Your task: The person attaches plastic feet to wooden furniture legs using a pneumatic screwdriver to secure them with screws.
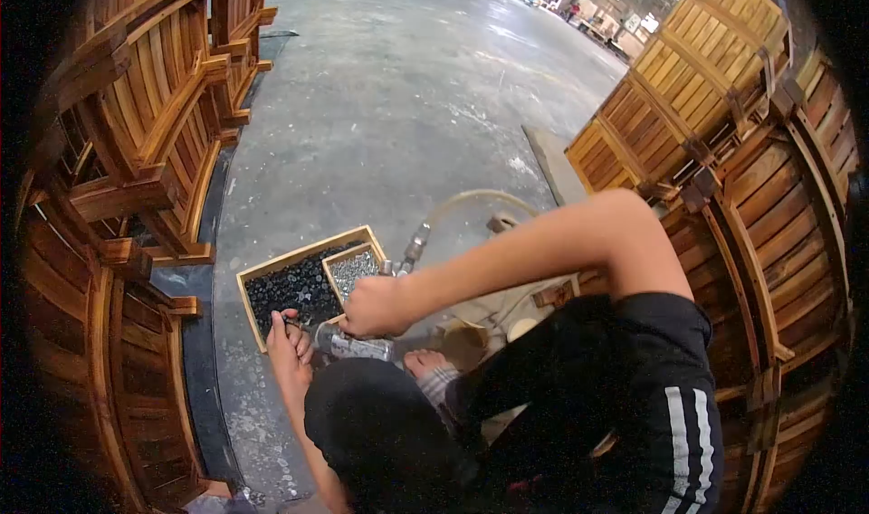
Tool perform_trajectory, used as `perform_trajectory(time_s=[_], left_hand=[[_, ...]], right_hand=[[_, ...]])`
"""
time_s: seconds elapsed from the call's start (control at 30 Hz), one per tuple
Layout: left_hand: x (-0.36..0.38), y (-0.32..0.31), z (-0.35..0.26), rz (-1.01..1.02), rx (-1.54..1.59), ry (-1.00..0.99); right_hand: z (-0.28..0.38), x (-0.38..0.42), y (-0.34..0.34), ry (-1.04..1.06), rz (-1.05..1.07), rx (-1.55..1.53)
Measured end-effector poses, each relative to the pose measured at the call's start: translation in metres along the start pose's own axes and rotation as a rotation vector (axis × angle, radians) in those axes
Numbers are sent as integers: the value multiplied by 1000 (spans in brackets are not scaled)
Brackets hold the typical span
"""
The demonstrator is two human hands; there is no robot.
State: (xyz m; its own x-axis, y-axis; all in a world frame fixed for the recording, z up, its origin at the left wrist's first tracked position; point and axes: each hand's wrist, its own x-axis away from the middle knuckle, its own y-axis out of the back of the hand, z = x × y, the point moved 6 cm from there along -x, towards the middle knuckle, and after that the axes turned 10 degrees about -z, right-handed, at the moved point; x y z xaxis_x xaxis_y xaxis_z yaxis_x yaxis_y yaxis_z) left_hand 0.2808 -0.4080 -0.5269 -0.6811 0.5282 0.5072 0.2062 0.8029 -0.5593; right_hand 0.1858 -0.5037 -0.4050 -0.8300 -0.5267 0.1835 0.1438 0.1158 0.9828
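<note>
My right hand is wrapped round a metallic air tool, whose fitting joins a pale hose. Just left of the tool's front end, my left hand has its fingers pressed together at a small dark piece, too small to name. Both hands are at the near side of a wooden box. Inside the box lie many black round parts, and a smaller compartment holds silvery small hardware.
Slatted wooden furniture stands stacked on the left, with more wooden pieces on the right. Grey concrete floor stretches ahead. A round container stands beside my foot. The hose runs behind my right forearm.
</note>
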Motion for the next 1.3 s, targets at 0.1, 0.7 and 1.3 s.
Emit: perform_trajectory(time_s=[0.1,0.7,1.3], left_hand=[[-7,34,5,-118,-9,-25],[151,300,67,-974,38,-283],[158,357,22,-789,245,-210]], right_hand=[[6,-23,-18,45,-39,7],[154,-148,-111,699,-721,-741],[225,-218,-176,416,-342,-499]])
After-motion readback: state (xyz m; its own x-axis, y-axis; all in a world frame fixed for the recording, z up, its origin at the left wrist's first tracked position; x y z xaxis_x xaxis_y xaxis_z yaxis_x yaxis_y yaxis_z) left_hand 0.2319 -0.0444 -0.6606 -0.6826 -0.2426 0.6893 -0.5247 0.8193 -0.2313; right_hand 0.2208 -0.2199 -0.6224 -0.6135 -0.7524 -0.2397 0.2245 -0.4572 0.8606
